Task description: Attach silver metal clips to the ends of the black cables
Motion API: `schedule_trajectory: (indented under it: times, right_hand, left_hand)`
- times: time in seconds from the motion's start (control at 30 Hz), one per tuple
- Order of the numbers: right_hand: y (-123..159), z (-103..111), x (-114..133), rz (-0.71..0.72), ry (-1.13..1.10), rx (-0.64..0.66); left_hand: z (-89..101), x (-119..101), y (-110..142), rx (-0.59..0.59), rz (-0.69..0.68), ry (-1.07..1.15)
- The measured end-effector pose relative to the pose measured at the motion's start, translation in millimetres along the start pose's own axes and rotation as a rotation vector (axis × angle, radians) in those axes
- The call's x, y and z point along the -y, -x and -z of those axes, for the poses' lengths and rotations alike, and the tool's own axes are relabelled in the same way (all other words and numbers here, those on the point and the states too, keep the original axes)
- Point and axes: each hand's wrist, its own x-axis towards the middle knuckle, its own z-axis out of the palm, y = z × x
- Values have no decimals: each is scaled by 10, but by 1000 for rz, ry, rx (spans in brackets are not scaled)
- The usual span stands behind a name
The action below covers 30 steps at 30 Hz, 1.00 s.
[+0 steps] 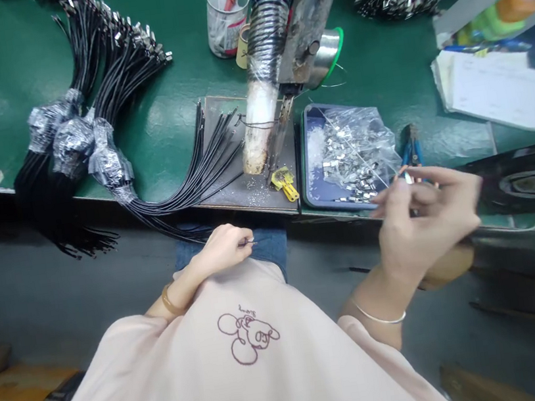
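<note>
My left hand (pixel 227 246) is closed near my lap, its fingers wrapped round a thin black cable whose end pokes out at the fingertips. My right hand (pixel 423 215) is raised at the front right corner of a blue tray (pixel 312 184). Its thumb and fingers are pinched together, partly blurred, and what they hold is too small to make out. Small metal connectors (pixel 354 162) lie in the tray, on and around a clear plastic bag (pixel 371 126). A bundle of black cables (pixel 185 182) fans out over a dark board (pixel 232 195) left of the tray.
A ribbed duct with a white nozzle (pixel 259 119) hangs over the board, near a yellow tool (pixel 285 183). Behind stand a solder spool (pixel 327 59) and a cup (pixel 229 23). Blue-handled pliers (pixel 410 144), papers (pixel 493 86) and wrapped cable bundles (pixel 73 145) lie about.
</note>
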Motion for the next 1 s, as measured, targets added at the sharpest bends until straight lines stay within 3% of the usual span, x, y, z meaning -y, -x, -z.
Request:
schedule_trajectory:
  times: [0.2,0.43,0.77,0.93,1.0]
  right_hand:
    - [-242,-75,-274,-138,398,351]
    - [-367,-197,-402,-69,462,451]
    - [-441,-190,-207,-70,480,482]
    - [-453,-197,-47,-162,534,552]
    - [-468,-202,0,-186,551,584]
  left_hand:
    - [17,15,-4,-169,108,791]
    - [199,-191,-19,-223,78,1044]
    - [190,-188,-1,-223,-3,936]
    - [110,-113,91,-106,-95,478]
    - [90,-69,101,-133,-131,312]
